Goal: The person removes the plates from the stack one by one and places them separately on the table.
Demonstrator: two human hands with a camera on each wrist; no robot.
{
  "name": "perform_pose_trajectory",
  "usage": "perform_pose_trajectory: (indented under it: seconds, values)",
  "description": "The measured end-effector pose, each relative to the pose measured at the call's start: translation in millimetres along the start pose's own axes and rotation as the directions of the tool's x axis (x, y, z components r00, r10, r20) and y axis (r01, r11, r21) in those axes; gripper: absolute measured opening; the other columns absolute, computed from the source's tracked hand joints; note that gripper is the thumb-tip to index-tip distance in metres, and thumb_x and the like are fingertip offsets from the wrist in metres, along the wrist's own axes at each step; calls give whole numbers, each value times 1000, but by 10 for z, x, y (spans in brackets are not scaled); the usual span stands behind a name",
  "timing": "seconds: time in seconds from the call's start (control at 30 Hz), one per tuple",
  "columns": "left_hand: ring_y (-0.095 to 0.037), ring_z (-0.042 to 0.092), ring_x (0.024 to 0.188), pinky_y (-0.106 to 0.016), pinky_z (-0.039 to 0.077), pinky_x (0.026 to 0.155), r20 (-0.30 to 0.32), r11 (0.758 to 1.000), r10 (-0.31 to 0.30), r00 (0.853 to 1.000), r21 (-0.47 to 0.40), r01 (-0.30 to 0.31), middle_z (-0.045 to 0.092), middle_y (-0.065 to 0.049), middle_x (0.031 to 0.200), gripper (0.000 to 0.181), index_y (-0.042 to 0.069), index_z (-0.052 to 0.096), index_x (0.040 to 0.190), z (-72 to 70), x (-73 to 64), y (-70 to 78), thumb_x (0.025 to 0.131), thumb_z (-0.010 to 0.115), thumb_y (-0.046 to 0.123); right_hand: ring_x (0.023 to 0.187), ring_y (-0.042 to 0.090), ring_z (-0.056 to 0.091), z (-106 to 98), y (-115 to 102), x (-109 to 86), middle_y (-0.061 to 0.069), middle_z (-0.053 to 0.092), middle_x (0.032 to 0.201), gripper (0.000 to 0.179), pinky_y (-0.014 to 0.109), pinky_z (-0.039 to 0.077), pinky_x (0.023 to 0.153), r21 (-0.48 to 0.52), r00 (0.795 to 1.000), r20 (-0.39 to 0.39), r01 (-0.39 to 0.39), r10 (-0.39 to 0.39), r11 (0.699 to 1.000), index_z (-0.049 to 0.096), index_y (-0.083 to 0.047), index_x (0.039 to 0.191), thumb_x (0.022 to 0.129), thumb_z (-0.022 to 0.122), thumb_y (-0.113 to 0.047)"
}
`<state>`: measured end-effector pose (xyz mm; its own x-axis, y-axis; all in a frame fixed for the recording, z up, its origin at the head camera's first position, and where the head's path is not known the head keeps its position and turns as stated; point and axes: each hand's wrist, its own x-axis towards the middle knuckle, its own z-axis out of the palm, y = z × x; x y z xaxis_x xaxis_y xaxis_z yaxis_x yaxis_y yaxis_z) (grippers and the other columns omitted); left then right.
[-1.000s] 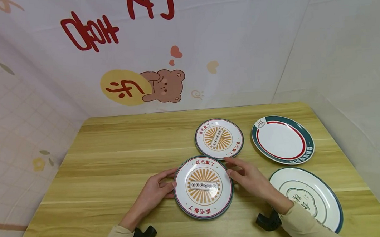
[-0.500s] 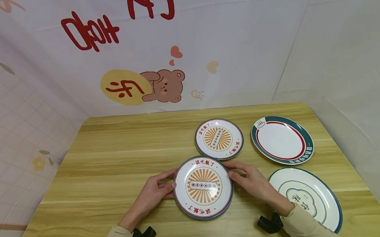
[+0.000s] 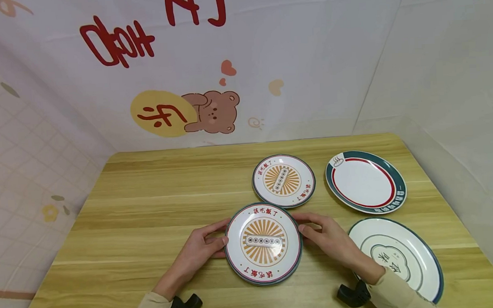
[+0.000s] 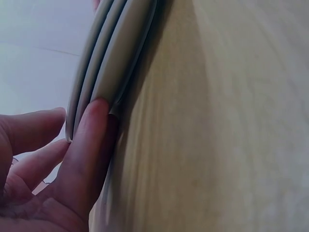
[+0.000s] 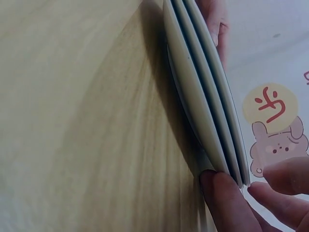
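Note:
A stack of round white plates [image 3: 263, 241] with green rims, red lettering and an orange sunburst lies at the front middle of the table. In the right wrist view its edge shows three stacked plates [image 5: 198, 82]. My left hand [image 3: 198, 248] grips the left rim, thumb at the upper edge and fingers [image 4: 87, 145] lower on the side. My right hand [image 3: 331, 240] holds the right rim, with fingers [image 5: 229, 200] against the lowest plate's side. Just behind the stack lies a smaller plate [image 3: 284, 180] of the same pattern, touching or nearly touching it.
A white oval plate with a green and red border [image 3: 364, 181] lies at the back right. In front of it, an oval plate with a blue-green rim [image 3: 423, 261] is partly under my right forearm. A printed white cloth [image 3: 309, 76] hangs behind the wooden table [image 3: 148, 191].
My right hand's index finger has drawn back from the smaller plate's edge to the stack's rim, and that hand has shifted slightly right. The plates and left hand stay about where they were.

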<state>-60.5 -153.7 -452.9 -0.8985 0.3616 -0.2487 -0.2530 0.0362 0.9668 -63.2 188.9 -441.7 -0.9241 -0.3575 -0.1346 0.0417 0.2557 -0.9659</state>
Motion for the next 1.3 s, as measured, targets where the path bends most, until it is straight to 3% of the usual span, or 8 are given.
perform_pose_trajectory:
  seconds: [0.4, 0.6, 0.8, 0.97, 1.1, 1.3]
  values:
    - [-32, 62, 107, -46, 55, 84, 43, 992, -32, 999, -118, 37, 43, -21, 143, 54, 0, 45, 142, -61, 21, -57, 92, 65, 6, 113, 30, 58, 17, 49, 2, 15, 57, 130, 38, 30, 55, 83, -46, 999, -46, 4, -6, 999, 59, -3, 130, 94, 64, -14]
    - [-31, 63, 105, -44, 55, 83, 24, 993, -56, 998, -104, 58, 44, -20, 142, 54, 1, 46, 142, -52, 26, -31, 91, 66, 7, 122, 23, 51, 2, 56, 6, 4, 62, 127, 37, 44, 47, 97, -168, 996, -76, 41, -55, 985, 63, -9, 127, 92, 68, -17]
    - [-31, 63, 104, -44, 56, 83, 19, 993, -60, 998, -97, 62, 44, -20, 142, 55, 1, 47, 141, -61, 33, -36, 91, 67, 7, 120, 23, 53, 7, 69, 20, 3, 63, 125, 37, 46, 47, 97, -182, 995, -84, 29, -45, 983, 64, -10, 126, 90, 69, -17]
    - [-31, 64, 103, -44, 56, 83, 14, 993, -58, 998, -105, 60, 45, -21, 140, 53, 0, 47, 140, -61, 37, -34, 91, 66, 7, 117, 24, 56, 15, 76, 21, 6, 62, 126, 38, 35, 51, 92, -153, 996, -82, 11, -24, 988, 63, -9, 127, 90, 69, -16]
    - [-30, 64, 102, -44, 56, 83, 19, 994, -42, 999, -101, 44, 44, -23, 139, 53, -3, 46, 140, -63, 31, -29, 92, 65, 6, 112, 29, 58, 30, 77, 21, 13, 59, 129, 40, 27, 55, 83, -72, 998, -58, -17, 12, 997, 61, -6, 129, 91, 68, -14]
    - [-29, 63, 103, -44, 55, 84, 20, 993, -40, 999, -108, 42, 42, -25, 141, 54, -6, 44, 140, -59, 30, -19, 92, 65, 6, 110, 32, 58, 49, 63, 26, 16, 57, 130, 42, 29, 57, 79, -11, 999, -34, -40, 39, 999, 59, -5, 131, 91, 68, -11]
